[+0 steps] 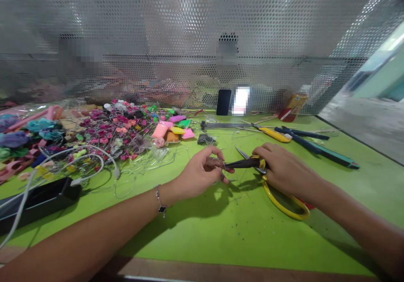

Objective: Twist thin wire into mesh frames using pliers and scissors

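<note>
My left hand [198, 173] pinches a small brownish bundle [214, 162] with thin wire ends between its fingers and thumb. A few centimetres to the right, my right hand [284, 168] is closed around yellow-handled scissors [284, 202]. Their large yellow loop lies on the green table top [221, 227], and their steel blades [244, 158] point left. A black-handled part [243, 163] reaches from my right hand towards the bundle, and its tip seems to touch it. Fingers partly hide the bundle, so its exact form is unclear.
Behind my hands lie a heap of wired fabric flowers [116, 130], pink and yellow clay pieces [167, 131], yellow-handled pliers [274, 134] and blue-handled tools [303, 141]. A black case [39, 202] and white cable [31, 181] lie left. A perforated metal screen [189, 50] stands behind.
</note>
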`<state>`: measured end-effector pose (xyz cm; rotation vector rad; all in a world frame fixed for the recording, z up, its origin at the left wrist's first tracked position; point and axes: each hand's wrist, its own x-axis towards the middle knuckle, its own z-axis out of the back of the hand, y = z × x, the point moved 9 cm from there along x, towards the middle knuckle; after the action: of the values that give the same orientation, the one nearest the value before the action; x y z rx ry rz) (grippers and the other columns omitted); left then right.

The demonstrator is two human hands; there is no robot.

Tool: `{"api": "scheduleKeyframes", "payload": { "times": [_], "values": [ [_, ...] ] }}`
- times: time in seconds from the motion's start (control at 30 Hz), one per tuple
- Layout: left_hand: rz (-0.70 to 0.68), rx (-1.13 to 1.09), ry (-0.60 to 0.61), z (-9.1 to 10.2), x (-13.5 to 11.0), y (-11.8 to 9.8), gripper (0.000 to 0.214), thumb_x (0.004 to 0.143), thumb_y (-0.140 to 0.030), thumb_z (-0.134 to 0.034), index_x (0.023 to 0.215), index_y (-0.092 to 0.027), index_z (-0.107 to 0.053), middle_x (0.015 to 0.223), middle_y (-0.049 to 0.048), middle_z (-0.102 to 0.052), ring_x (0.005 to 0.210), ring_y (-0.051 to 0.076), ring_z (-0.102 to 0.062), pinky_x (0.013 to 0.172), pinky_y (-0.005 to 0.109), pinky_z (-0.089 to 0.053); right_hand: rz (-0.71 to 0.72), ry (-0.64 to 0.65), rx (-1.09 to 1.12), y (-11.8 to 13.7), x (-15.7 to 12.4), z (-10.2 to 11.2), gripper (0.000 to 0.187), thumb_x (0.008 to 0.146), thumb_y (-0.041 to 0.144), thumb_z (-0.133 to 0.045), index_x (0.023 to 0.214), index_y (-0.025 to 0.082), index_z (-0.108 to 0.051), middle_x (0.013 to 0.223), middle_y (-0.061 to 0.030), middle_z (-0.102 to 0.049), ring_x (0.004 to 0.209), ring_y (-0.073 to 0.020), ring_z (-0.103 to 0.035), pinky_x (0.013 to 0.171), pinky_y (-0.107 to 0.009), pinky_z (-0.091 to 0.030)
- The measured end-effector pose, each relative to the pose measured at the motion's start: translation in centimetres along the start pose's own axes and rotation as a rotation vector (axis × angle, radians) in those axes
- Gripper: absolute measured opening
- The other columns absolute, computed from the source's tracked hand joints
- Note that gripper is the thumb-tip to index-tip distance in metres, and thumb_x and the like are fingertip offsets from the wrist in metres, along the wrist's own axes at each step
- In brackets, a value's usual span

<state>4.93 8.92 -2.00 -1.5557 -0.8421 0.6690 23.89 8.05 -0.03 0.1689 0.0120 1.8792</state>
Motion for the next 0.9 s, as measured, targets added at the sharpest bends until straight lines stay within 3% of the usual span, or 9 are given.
{"api": "scheduleKeyframes", "payload": {
  "times": [0.23, 0.63, 0.9],
  "values": [
    [-0.052, 0.294, -0.107, 0.5, -0.7, -0.3, 0.018, 0.089, -0.015, -0.063, 0.103, -0.022, -0.054, 0.102, 0.0088, -0.078, 0.08, 0.019, -0.077, 0.064, 0.026, -0.054, -0.042, 0.0, -0.104, -0.2, -0.1, 0.6, 0.033, 0.084, 0.003, -0.051, 0.111, 0.016, -0.063, 0.112, -0.0156, -0.064, 0.102, -0.0322, -0.059, 0.085, -0.042, -0.047],
    [0.013, 0.129, -0.047, -0.4, -0.6, -0.1, 0.022, 0.086, -0.014, -0.067, 0.102, -0.02, -0.053, 0.099, 0.0095, -0.079, 0.073, 0.017, -0.076, 0.066, 0.027, -0.054, 0.02, 0.002, -0.002, -0.2, 0.0, -0.2, 0.035, 0.081, 0.0, -0.049, 0.105, 0.02, -0.063, 0.108, -0.0105, -0.066, 0.099, -0.0277, -0.06, 0.082, -0.038, -0.043],
    [-0.004, 0.035, 0.028, -1.1, -0.9, -0.6, 0.019, 0.088, -0.013, -0.067, 0.1, -0.019, -0.055, 0.088, 0.0066, -0.078, 0.072, 0.014, -0.074, 0.072, 0.029, -0.058, 0.01, 0.011, 0.017, 0.2, 0.1, 0.3, 0.029, 0.079, 0.0, -0.049, 0.095, 0.021, -0.061, 0.098, -0.0076, -0.065, 0.09, -0.0258, -0.057, 0.072, -0.035, -0.037]
  ]
}}
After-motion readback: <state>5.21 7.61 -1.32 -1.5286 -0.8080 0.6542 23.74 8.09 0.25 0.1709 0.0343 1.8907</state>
